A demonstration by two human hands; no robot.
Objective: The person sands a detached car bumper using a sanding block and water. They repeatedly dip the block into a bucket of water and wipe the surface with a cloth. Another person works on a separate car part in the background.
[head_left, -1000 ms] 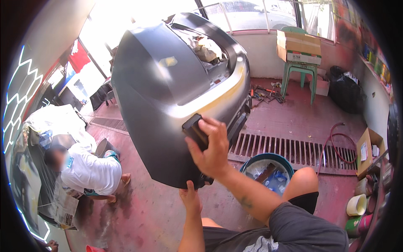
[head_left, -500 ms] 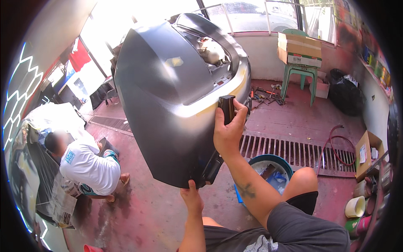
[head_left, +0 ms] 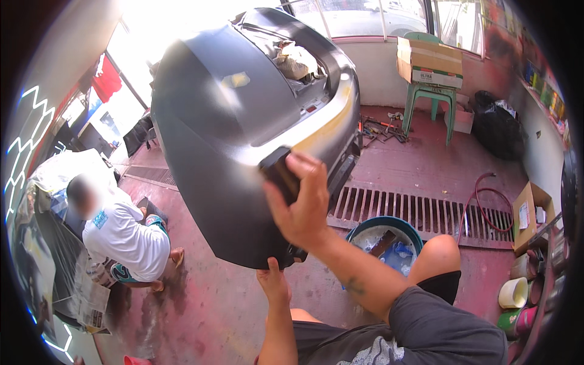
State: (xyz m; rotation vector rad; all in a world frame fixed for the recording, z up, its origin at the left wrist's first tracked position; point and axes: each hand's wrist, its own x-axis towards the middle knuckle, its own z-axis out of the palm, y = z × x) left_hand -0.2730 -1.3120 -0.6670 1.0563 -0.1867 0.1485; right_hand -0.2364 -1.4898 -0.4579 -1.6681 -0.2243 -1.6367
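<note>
A large grey car bumper panel (head_left: pixel 225 140) stands tilted in front of me, filling the middle of the view. My right hand (head_left: pixel 301 204) presses a dark sanding block (head_left: pixel 280 176) against the panel's lower right face. My left hand (head_left: pixel 274 283) grips the panel's bottom edge from below and steadies it. The hollow inner side of the panel shows at the top, with a crumpled rag (head_left: pixel 295 61) lying in it.
A person in a white shirt (head_left: pixel 125 240) squats at the left beside a paper-covered car part. A blue basin (head_left: pixel 386 240) with water sits by my knee, near a floor drain grate (head_left: pixel 420 210). A green stool carrying a cardboard box (head_left: pixel 429 61), a red hose (head_left: pixel 493 204) and several paint cans (head_left: pixel 514 292) stand at the right.
My right hand with the sanding block slid up and right on the panel, then came back down and to the left. My left hand stayed on the bottom edge.
</note>
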